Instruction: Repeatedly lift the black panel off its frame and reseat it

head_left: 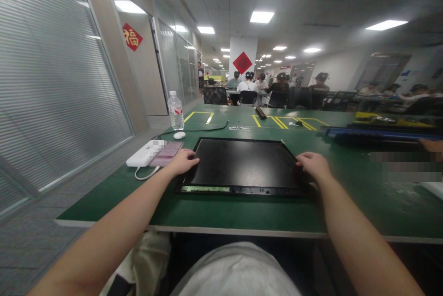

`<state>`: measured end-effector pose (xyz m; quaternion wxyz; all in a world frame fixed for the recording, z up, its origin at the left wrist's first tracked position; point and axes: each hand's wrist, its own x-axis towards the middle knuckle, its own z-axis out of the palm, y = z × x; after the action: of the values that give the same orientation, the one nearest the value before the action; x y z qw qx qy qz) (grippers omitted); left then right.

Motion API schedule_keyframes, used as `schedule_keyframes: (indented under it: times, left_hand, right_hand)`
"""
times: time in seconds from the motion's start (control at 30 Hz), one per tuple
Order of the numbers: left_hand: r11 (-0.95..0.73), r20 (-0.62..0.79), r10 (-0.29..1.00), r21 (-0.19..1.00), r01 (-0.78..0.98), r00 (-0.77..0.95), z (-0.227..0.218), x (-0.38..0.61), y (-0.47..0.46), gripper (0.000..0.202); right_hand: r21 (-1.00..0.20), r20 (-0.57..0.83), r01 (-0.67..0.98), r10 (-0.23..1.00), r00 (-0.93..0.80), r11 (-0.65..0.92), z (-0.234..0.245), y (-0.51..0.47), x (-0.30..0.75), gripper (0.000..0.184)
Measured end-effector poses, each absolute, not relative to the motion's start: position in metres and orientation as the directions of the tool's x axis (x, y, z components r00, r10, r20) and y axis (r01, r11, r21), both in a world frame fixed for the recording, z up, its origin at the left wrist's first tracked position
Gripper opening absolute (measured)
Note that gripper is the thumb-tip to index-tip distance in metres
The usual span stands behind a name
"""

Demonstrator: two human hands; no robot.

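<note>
A black flat screen panel [242, 162] lies on the green tabletop [221, 213] in front of me, its dark surface facing up. Along its near edge runs a strip, green on the left and black with small parts further right. My left hand [186, 161] grips the panel's left edge, thumb on top. On the opposite side, my right hand [313, 165] has its fingers closed at the right edge. The undersides of both grips are hidden.
To the left are a water bottle [176, 111], a white earbud case [179, 135], a white power bank [143, 154] with a cable, and a phone [168, 154]. A dark bar [260, 113] lies farther back. Another person's hand [432, 146] is at the right, near blurred dark strips [367, 137].
</note>
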<state>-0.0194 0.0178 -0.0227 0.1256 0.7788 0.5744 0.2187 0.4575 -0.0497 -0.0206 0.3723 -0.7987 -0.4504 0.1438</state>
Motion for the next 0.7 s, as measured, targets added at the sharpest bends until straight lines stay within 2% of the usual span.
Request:
schedule_keyframes:
  times: [0.17,0.23,0.4,0.5,0.7]
  left_hand:
    - [-0.304,0.232,0.951,0.578,0.757,0.205,-0.021,-0.023,0.013,0.065]
    - [-0.342,0.223,0.939,0.541,0.768,0.261,-0.019,-0.027,0.010,0.071]
    - [-0.536,0.171,0.841,0.401,0.743,0.514,-0.008,-0.033,0.003,0.072]
    - [-0.604,0.106,0.775,0.411,0.683,0.622,0.000,-0.034,-0.003,0.072]
    - [-0.629,0.078,0.747,0.405,0.663,0.661,0.005,-0.039,-0.004,0.082]
  right_hand:
    - [-0.741,0.104,0.598,0.829,0.550,-0.304,-0.023,-0.049,0.459,0.018]
    - [-0.742,0.105,0.599,0.830,0.548,-0.302,-0.024,-0.048,0.460,0.018]
    - [-0.743,0.104,0.595,0.826,0.554,-0.306,-0.022,-0.049,0.459,0.018]
    - [-0.745,0.095,0.587,0.821,0.564,-0.317,-0.020,-0.050,0.457,0.018]
    - [-0.745,0.124,0.599,0.823,0.554,-0.292,-0.022,-0.049,0.459,0.017]
